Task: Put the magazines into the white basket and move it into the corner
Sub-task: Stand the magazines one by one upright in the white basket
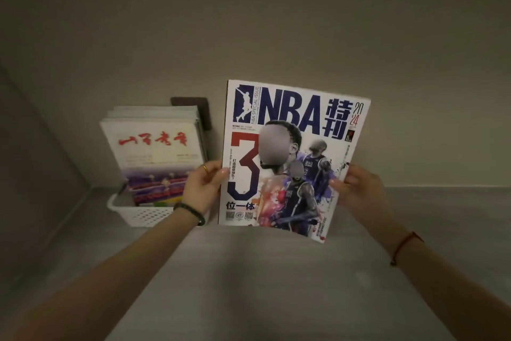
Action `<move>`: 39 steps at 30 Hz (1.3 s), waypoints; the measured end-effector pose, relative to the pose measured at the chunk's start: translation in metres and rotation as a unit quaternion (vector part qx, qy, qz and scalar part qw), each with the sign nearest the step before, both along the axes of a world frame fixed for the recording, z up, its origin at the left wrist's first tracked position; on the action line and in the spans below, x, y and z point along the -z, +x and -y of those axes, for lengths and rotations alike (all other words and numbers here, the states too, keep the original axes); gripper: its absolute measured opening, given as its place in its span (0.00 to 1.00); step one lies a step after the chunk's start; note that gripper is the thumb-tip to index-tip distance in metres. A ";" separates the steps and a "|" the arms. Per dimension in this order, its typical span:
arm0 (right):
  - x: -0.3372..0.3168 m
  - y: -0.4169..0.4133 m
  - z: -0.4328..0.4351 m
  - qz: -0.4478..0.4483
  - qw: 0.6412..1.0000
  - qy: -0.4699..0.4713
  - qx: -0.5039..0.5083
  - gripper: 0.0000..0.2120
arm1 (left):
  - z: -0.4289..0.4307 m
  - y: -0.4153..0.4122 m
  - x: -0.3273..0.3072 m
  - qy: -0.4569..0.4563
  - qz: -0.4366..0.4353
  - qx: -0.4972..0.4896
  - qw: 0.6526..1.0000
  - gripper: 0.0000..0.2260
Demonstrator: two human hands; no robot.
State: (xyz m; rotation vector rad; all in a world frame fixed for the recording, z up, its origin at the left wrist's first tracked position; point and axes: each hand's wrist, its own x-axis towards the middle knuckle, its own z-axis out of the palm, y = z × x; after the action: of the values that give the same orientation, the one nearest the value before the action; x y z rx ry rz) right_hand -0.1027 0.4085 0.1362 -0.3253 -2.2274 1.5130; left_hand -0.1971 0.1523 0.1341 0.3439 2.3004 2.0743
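An NBA magazine (290,152) with a white cover and basketball players stands upright above the grey surface, held by both hands. My left hand (201,188) grips its left edge, and my right hand (356,188) grips its right edge. To the left, the white perforated basket (138,214) sits near the left wall. Several magazines (157,152) stand upright in it, the front one white with red characters. The NBA magazine is to the right of the basket, outside it.
A grey surface (262,285) runs to a beige back wall (249,22). A side wall (36,147) closes the left, forming a corner behind the basket. A dark wall plate (199,111) shows behind the standing magazines.
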 end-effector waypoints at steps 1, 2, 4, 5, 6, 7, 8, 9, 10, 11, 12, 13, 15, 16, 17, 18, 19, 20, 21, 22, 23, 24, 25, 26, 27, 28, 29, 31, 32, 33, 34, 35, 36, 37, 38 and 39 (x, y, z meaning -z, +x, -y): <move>-0.006 -0.016 0.024 -0.016 1.000 0.012 -0.012 0.07 | 0.025 -0.010 -0.007 -0.002 -0.012 -0.018 1.000 0.08; -0.010 -0.031 0.046 -0.027 0.999 0.013 -0.022 0.05 | 0.048 -0.019 -0.013 -0.006 -0.023 -0.038 0.999 0.09; -0.016 -0.061 0.089 -0.040 0.998 -0.017 -0.043 0.06 | 0.090 -0.037 -0.024 -0.007 -0.034 -0.079 0.996 0.09; -0.019 -0.076 0.108 -0.046 0.997 -0.033 -0.049 0.07 | 0.110 -0.046 -0.027 -0.005 -0.036 -0.097 0.995 0.08; -0.021 -0.090 0.126 -0.051 0.996 -0.046 -0.053 0.07 | 0.127 -0.055 -0.030 -0.005 -0.034 -0.113 0.993 0.08; -0.022 -0.104 0.143 -0.053 0.995 -0.057 -0.056 0.08 | 0.143 -0.064 -0.032 -0.007 -0.032 -0.126 0.992 0.07; -0.023 -0.117 0.158 -0.054 0.995 -0.066 -0.060 0.08 | 0.158 -0.072 -0.033 -0.012 -0.033 -0.136 0.990 0.07; -0.024 -0.129 0.171 -0.054 0.994 -0.070 -0.065 0.09 | 0.171 -0.081 -0.032 -0.016 -0.034 -0.146 0.989 0.07; -0.023 -0.140 0.184 -0.050 0.994 -0.074 -0.069 0.09 | 0.183 -0.090 -0.030 -0.019 -0.033 -0.156 0.987 0.07; -0.020 -0.151 0.195 -0.044 0.994 -0.077 -0.071 0.09 | 0.193 -0.099 -0.026 -0.022 -0.028 -0.166 0.985 0.06; -0.017 -0.160 0.205 -0.036 0.994 -0.074 -0.072 0.09 | 0.202 -0.107 -0.021 -0.025 -0.021 -0.176 0.984 0.06; -0.013 -0.168 0.214 -0.031 0.995 -0.066 -0.069 0.09 | 0.210 -0.116 -0.015 -0.026 -0.011 -0.185 0.982 0.07; -0.002 -0.181 0.226 -0.025 0.997 -0.045 -0.061 0.08 | 0.221 -0.130 0.000 -0.020 0.013 -0.194 0.981 0.08; 0.005 -0.186 0.230 -0.019 0.998 -0.035 -0.056 0.08 | 0.225 -0.136 0.009 -0.017 0.024 -0.195 0.980 0.08; 0.012 -0.190 0.233 -0.011 0.998 -0.022 -0.050 0.07 | 0.227 -0.142 0.018 -0.017 0.036 -0.194 0.980 0.08; 0.020 -0.192 0.234 0.001 0.999 -0.004 -0.042 0.06 | 0.229 -0.147 0.028 -0.017 0.049 -0.192 0.980 0.07; 0.028 -0.195 0.235 0.013 0.999 0.020 -0.033 0.06 | 0.229 -0.151 0.037 -0.015 0.064 -0.192 0.979 0.06; 0.035 -0.198 0.235 0.027 0.998 0.049 -0.024 0.06 | 0.229 -0.154 0.046 -0.014 0.080 -0.191 0.978 0.06; 0.043 -0.200 0.235 0.041 0.996 0.072 -0.015 0.07 | 0.229 -0.156 0.055 -0.013 0.095 -0.191 0.977 0.05; 0.050 -0.201 0.234 0.055 0.995 0.085 -0.007 0.08 | 0.228 -0.158 0.063 -0.018 0.108 -0.191 0.975 0.05; 0.058 -0.202 0.232 0.067 0.994 0.084 -0.002 0.08 | 0.227 -0.160 0.070 -0.026 0.115 -0.193 0.974 0.05; 0.064 -0.204 0.231 0.078 0.994 0.077 0.004 0.07 | 0.226 -0.161 0.075 -0.038 0.114 -0.195 0.974 0.05; 0.070 -0.205 0.230 0.087 0.994 0.069 0.008 0.06 | 0.226 -0.162 0.081 -0.047 0.109 -0.200 0.973 0.07; 0.076 -0.207 0.229 0.086 0.995 0.058 0.011 0.08 | 0.226 -0.163 0.085 -0.050 0.106 -0.209 0.971 0.08; 0.079 -0.209 0.228 0.076 0.996 0.038 0.016 0.09 | 0.225 -0.164 0.089 -0.050 0.105 -0.219 0.969 0.08; 0.080 -0.211 0.228 0.060 0.998 0.016 0.028 0.10 | 0.225 -0.165 0.090 -0.050 0.105 -0.229 0.966 0.09; 0.080 -0.214 0.229 0.051 0.998 -0.005 0.040 0.09 | 0.225 -0.166 0.090 -0.047 0.105 -0.232 0.966 0.13; 0.080 -0.221 0.229 0.061 0.997 -0.024 0.031 0.18 | 0.225 -0.170 0.088 -0.033 0.101 -0.193 0.975 0.24; 0.079 -0.226 0.229 0.075 0.997 -0.022 0.008 0.25 | 0.224 -0.173 0.085 -0.023 0.098 -0.158 0.982 0.27; 0.078 -0.230 0.229 0.085 0.996 -0.013 -0.024 0.30 | 0.222 -0.177 0.081 -0.017 0.093 -0.121 0.988 0.28; 0.076 -0.235 0.230 0.094 0.994 -0.004 -0.058 0.33 | 0.220 -0.182 0.076 -0.023 0.090 -0.089 0.992 0.28; 0.075 -0.240 0.230 0.100 0.991 0.000 -0.085 0.34 | 0.218 -0.187 0.072 -0.029 0.094 -0.066 0.993 0.27; 0.075 -0.245 0.229 0.102 0.990 -0.003 -0.099 0.35 | 0.216 -0.193 0.069 -0.029 0.105 -0.050 0.993 0.26; 0.076 -0.250 0.228 0.097 0.990 -0.008 -0.102 0.36 | 0.215 -0.199 0.067 -0.027 0.118 -0.039 0.992 0.25; 0.077 -0.254 0.227 0.089 0.991 -0.013 -0.099 0.37 | 0.214 -0.204 0.066 -0.029 0.127 -0.030 0.991 0.25; 0.079 -0.257 0.227 0.083 0.992 -0.016 -0.095 0.38 | 0.214 -0.207 0.066 -0.032 0.132 -0.023 0.990 0.24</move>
State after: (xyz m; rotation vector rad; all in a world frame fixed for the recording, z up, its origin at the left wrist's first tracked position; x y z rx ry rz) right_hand -0.3594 0.1818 0.0575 -0.2639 -2.4237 1.6760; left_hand -0.4037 -0.0616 0.0683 0.0124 2.2296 1.9250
